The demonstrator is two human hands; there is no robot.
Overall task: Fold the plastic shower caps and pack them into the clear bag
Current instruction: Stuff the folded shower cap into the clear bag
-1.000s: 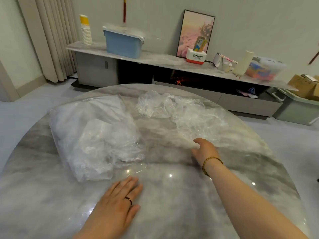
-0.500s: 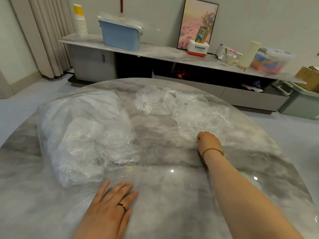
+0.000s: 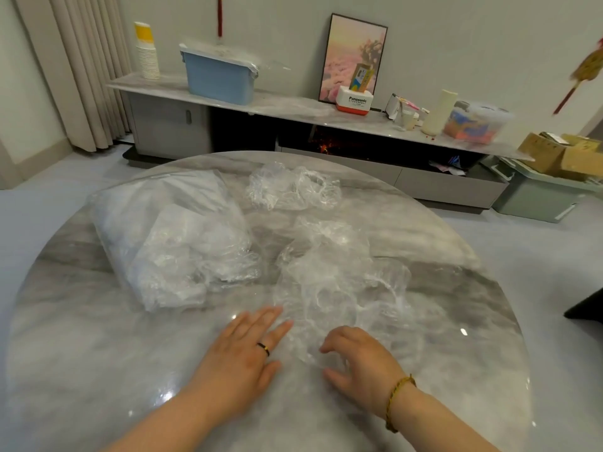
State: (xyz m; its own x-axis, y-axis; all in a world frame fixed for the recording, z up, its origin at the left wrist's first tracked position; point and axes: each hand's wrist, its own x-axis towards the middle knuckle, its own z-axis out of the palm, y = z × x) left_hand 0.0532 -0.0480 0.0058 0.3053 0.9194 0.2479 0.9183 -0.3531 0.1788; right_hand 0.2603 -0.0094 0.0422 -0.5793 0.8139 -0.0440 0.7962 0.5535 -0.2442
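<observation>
Grey-veined marble tops the round table [image 3: 98, 353], where a crumpled shower cap [image 3: 339, 288] lies spread just ahead of both hands. The left hand [image 3: 241, 353] rests flat with fingers straight, a dark ring [image 3: 263, 349] on one, its fingertips touching the cap's near left edge. The right hand [image 3: 362, 363], with a braided bracelet [image 3: 396, 399] at the wrist, has its fingers curled on the cap's near edge - whether it truly pinches the plastic I cannot tell. The clear bag [image 3: 169, 236], partly stuffed, lies to the left; a second shower cap [image 3: 290, 187] sits farther back.
</observation>
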